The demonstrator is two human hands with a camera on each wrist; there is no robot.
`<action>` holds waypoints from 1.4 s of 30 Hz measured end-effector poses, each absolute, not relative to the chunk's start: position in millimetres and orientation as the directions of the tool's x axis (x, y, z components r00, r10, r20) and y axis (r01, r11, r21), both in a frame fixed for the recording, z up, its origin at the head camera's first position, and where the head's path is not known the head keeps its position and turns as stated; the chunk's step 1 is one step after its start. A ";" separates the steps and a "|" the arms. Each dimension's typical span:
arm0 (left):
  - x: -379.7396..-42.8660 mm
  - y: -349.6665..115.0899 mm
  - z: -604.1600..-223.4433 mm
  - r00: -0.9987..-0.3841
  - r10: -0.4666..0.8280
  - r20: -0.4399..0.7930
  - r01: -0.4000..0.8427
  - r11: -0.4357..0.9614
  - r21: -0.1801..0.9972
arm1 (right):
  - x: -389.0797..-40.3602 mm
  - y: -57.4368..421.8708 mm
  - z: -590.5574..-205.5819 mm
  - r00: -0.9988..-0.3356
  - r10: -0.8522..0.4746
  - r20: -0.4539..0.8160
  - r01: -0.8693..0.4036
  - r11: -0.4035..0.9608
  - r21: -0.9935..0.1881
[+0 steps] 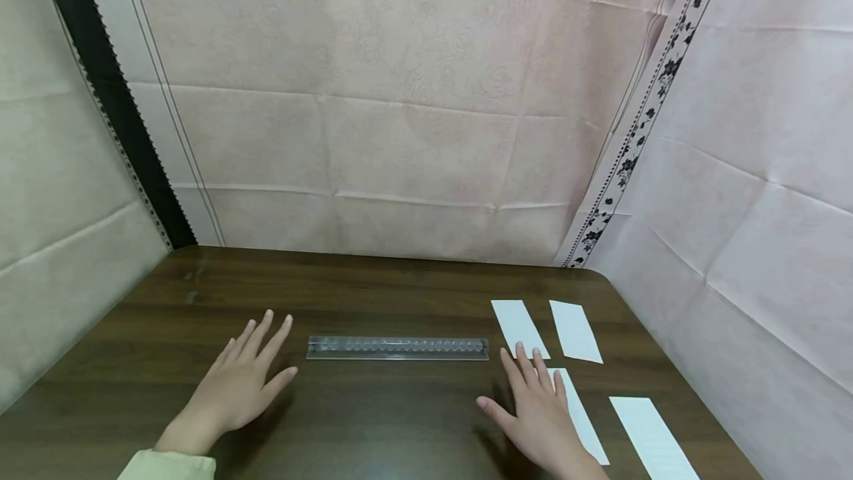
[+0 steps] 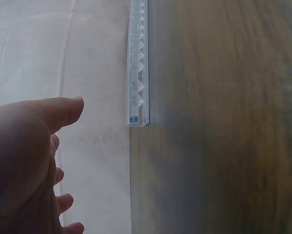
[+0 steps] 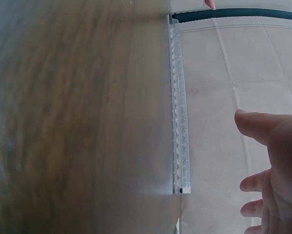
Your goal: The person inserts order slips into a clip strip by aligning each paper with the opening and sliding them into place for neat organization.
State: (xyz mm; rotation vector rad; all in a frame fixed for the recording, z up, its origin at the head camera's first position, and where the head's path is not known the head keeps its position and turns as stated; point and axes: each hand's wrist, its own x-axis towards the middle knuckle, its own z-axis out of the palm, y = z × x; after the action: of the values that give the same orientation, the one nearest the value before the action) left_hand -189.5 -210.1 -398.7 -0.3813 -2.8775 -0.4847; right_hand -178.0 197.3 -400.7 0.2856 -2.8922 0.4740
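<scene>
A long, clear plastic case with a row of small rounded compartments lies lengthwise on the table between the two hands. My left hand, its fingers spread and holding nothing, hovers just left of the case. In the left wrist view the case's near end shows a small blue-green spot at its tip. To the right, my right hand has spread fingers too, and it overlaps one white paper strip in the head view. The right wrist view shows the case beyond the thumb, apart from it.
More white paper strips lie at the right: two at the back, a left one and a right one, and another nearer the front right. Pale patterned cloth hangs behind the dark wooden table and along both sides.
</scene>
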 end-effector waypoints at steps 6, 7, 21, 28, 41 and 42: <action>-193.7 -208.5 -395.6 -0.950 0.219 0.224 0.281 0.912 0.299 | -178.7 199.3 -400.7 -0.963 -0.152 0.222 -0.215 0.930 -0.297; -194.2 -208.2 -395.0 -0.949 0.219 0.226 0.282 0.911 0.299 | -178.7 199.5 -400.5 -0.964 -0.150 0.220 -0.213 0.931 -0.297; -202.7 -210.7 -391.8 -0.942 0.241 0.234 0.309 0.896 0.319 | -178.5 203.4 -401.2 -0.968 -0.143 0.204 -0.202 0.930 -0.308; -209.3 -209.9 -391.9 -0.935 0.280 0.220 0.343 0.874 0.343 | -179.1 210.0 -402.6 -0.962 -0.138 0.234 -0.205 0.934 -0.291; -218.3 -211.0 -396.3 -0.936 0.277 0.217 0.340 0.870 0.357 | -178.3 223.3 -398.5 -0.963 -0.124 0.240 -0.195 0.933 -0.301; -219.0 -210.4 -396.5 -0.937 0.277 0.214 0.340 0.868 0.363 | -178.3 224.0 -398.4 -0.962 -0.124 0.242 -0.196 0.934 -0.300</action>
State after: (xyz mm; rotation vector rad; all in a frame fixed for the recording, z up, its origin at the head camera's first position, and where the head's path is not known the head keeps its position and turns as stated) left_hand -219.0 -210.4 -396.5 -0.4800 -2.8847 -0.6025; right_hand -178.3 224.0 -398.4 0.2402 -2.8712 0.4785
